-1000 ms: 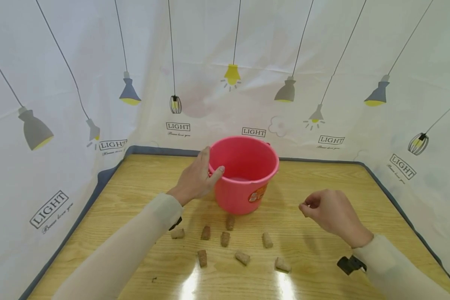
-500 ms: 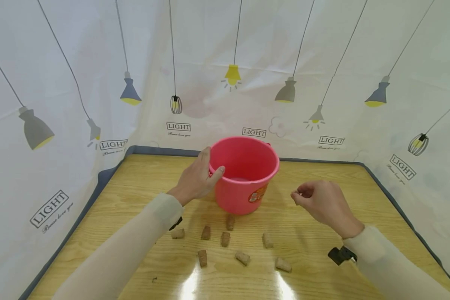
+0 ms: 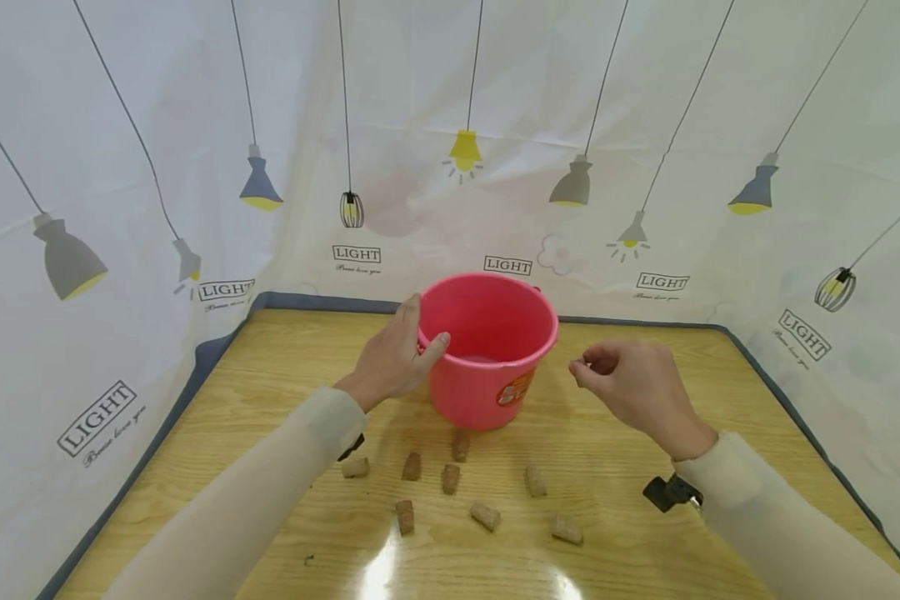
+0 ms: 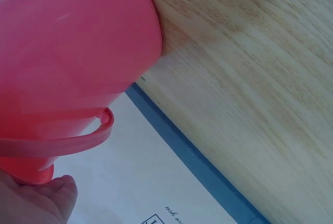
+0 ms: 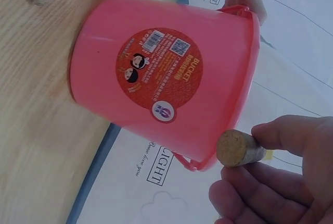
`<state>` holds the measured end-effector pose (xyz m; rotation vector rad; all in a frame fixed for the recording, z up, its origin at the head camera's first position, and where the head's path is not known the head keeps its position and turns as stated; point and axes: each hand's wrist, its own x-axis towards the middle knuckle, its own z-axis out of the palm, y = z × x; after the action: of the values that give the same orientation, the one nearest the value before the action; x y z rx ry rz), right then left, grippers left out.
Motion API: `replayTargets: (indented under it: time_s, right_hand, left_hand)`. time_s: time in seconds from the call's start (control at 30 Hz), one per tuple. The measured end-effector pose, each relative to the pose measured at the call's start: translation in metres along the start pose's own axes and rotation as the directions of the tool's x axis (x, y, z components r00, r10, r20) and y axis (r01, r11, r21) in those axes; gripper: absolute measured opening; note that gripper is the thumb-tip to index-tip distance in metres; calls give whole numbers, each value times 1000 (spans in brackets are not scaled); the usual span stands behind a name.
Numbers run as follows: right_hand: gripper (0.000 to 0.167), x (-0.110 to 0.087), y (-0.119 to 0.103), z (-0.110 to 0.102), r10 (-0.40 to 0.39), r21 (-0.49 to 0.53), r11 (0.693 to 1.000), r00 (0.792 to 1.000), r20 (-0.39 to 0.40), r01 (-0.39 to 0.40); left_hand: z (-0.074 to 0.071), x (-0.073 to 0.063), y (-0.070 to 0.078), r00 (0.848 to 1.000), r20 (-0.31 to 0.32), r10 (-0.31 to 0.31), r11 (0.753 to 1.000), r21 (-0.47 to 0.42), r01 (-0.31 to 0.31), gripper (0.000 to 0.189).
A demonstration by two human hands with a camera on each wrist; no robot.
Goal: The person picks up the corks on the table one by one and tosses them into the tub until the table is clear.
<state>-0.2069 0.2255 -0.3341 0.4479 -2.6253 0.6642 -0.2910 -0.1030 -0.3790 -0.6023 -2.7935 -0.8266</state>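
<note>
A pink plastic bucket [image 3: 461,396] stands upright on the wooden table. My left hand [image 3: 397,358] grips the left side of its rim, thumb over the inner edge; in the left wrist view, the fingers of that left hand [image 4: 44,200] lie under the rim by the bucket's handle [image 4: 67,143]. My right hand [image 3: 637,387] is raised just right of the bucket, apart from it. Between its thumb and fingers it pinches a cork [image 5: 237,148], plain in the right wrist view but mostly hidden by the hand in the head view.
Several corks lie scattered on the table in front of the bucket, among them a pale cork [image 3: 485,516] and a darker cork [image 3: 405,517]. A white cloth [image 3: 405,125] printed with lamps surrounds the table [image 3: 270,367] at the back and sides.
My right hand has moved left and farther from me, closer to the bucket, still pinching the cork. The left hand and the bucket have stayed put.
</note>
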Motion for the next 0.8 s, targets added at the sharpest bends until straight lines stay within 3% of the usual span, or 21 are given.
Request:
replayTargets:
  time_s: [0.5, 0.8]
  right_hand:
    - [13, 24, -7, -4, -80, 8, 997, 987, -139, 82]
    - [13, 36, -18, -1, -99, 33, 994, 983, -152, 105]
  left_hand:
    - [-2, -2, 2, 1000, 2, -7, 1000, -5, 7, 87]
    - [-1, -1, 1, 1000, 6, -2, 1000, -7, 2, 87]
